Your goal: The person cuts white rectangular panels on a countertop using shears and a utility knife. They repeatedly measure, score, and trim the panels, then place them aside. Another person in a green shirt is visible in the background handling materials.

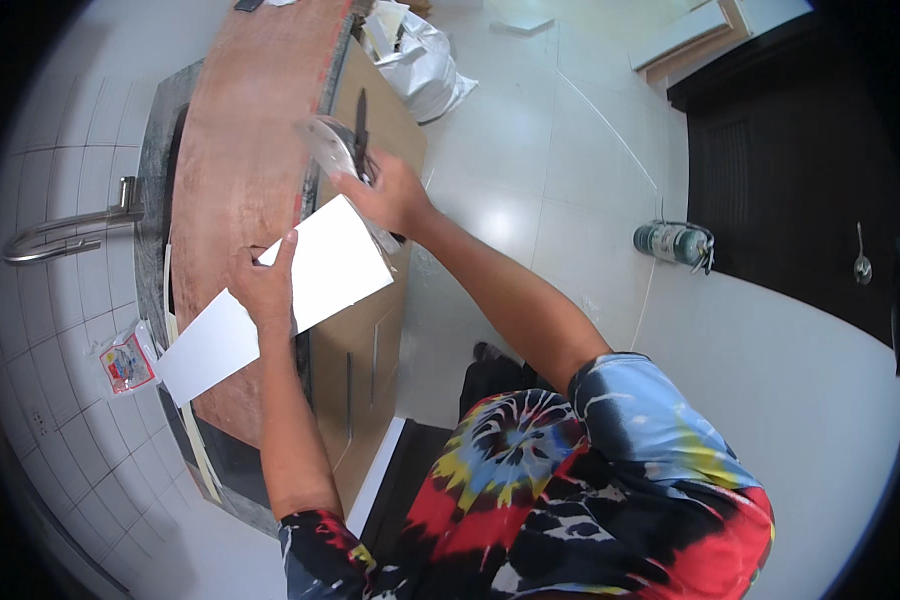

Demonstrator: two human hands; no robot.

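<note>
My left hand (265, 290) grips a white board (340, 255) lying diagonally over a long reddish wooden panel (245, 110), its thumb on the board's face. My right hand (395, 195) is closed on a tool with a dark, upright, narrow part (361, 125) and a pale, curved, shiny part (332, 148), partly blurred, just beyond the board's upper corner. Under the panel is a speckled dark countertop (160, 120), and a tan board (375, 380) runs along its right side. I cannot make out exactly what the tool is.
A steel faucet (65, 225) and a small plastic packet (127, 362) are at the left by the tiled wall. A white sack (420, 70) sits beyond the counter on the tiled floor. At the right are a green cylinder (670, 243) and a dark door (770, 170).
</note>
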